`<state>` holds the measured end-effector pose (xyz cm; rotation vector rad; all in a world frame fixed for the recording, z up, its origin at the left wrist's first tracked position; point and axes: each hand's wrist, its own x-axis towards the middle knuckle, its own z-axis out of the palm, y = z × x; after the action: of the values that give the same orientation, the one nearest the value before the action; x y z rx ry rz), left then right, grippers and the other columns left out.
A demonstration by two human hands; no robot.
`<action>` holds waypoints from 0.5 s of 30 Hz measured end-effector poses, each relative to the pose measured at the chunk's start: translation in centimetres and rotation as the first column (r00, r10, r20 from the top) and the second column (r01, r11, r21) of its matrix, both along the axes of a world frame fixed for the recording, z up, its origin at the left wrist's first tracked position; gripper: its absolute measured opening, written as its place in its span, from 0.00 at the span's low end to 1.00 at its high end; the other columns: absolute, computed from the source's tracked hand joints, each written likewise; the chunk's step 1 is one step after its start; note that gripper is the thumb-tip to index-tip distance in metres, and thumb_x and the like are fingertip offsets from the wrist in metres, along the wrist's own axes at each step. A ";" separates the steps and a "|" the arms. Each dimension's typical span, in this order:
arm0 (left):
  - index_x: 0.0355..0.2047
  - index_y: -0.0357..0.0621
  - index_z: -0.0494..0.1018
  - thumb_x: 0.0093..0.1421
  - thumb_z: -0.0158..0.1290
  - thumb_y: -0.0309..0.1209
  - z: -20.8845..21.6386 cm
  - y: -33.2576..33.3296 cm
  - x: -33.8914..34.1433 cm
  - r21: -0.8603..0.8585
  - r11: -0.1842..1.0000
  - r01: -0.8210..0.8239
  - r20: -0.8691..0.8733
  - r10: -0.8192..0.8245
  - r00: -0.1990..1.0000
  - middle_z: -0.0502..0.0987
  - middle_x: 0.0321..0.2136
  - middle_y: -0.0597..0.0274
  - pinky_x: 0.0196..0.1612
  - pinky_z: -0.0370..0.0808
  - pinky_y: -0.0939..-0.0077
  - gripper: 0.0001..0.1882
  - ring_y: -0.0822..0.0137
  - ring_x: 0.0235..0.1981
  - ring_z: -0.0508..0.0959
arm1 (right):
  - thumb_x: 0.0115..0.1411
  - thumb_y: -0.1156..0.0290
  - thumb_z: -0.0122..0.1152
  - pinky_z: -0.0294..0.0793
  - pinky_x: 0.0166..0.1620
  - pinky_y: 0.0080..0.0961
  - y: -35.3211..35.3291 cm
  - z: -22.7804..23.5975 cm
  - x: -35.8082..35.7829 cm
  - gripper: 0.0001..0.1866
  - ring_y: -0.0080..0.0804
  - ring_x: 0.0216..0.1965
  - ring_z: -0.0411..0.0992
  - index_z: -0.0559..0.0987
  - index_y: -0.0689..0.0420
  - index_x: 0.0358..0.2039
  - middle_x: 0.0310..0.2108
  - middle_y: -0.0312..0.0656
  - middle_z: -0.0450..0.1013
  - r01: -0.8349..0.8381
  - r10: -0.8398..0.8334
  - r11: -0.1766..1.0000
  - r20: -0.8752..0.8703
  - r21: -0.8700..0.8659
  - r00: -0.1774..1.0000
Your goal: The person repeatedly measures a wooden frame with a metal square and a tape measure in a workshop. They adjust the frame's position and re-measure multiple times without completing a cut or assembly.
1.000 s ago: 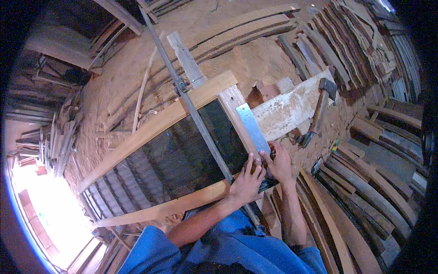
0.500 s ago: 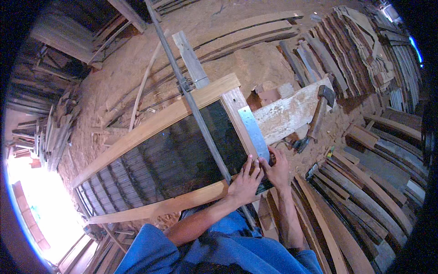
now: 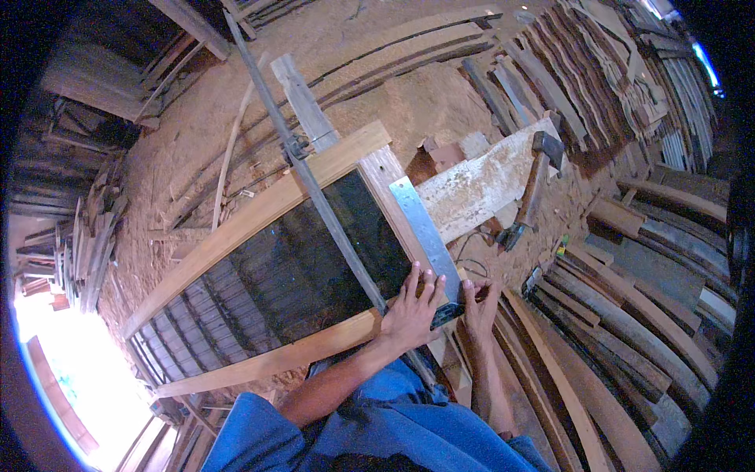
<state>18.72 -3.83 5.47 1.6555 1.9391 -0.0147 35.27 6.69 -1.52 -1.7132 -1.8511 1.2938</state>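
A long wooden frame (image 3: 259, 219) with a dark slatted opening stretches away to the left. Along its right end piece (image 3: 385, 169) lies a metal try square (image 3: 425, 220), its dark stock (image 3: 448, 313) at the near corner. My left hand (image 3: 410, 315) rests flat over that corner with its fingers spread, the tips by the square's blade. Just right of the stock, my right hand (image 3: 480, 303) has thumb and fingers drawn together. Whatever lies between them is too small to make out. A metal bar clamp (image 3: 330, 212) crosses the frame, passing beside my left hand.
Beyond the frame's right end, a hammer-like tool with a wooden handle (image 3: 535, 185) lies on a pale, worn board (image 3: 472, 189). Stacked planks (image 3: 621, 315) fill the right side. More boards (image 3: 582, 71) lie at the far right. Sawdust covers the ground (image 3: 189, 149).
My right hand has drawn back from the blade and its fingers have come together. My left hand has shifted slightly left, exposing the dark stock. The whole view has shifted a little.
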 end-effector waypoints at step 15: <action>0.75 0.37 0.53 0.52 0.67 0.59 -0.2 -0.2 0.0 0.069 0.997 -0.023 0.039 0.021 0.999 0.58 0.72 0.34 0.74 0.57 0.40 0.60 0.25 0.75 0.46 | 0.67 0.55 0.71 0.74 0.45 0.27 -3.4 0.0 0.6 0.22 0.25 0.40 0.73 0.78 0.61 0.48 0.40 0.38 0.78 0.120 -0.215 0.890 -0.171 -0.440 0.962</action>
<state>18.68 -4.05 5.29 1.6667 1.9488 0.0942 35.87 3.27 -1.47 -1.7979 -1.3298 1.8280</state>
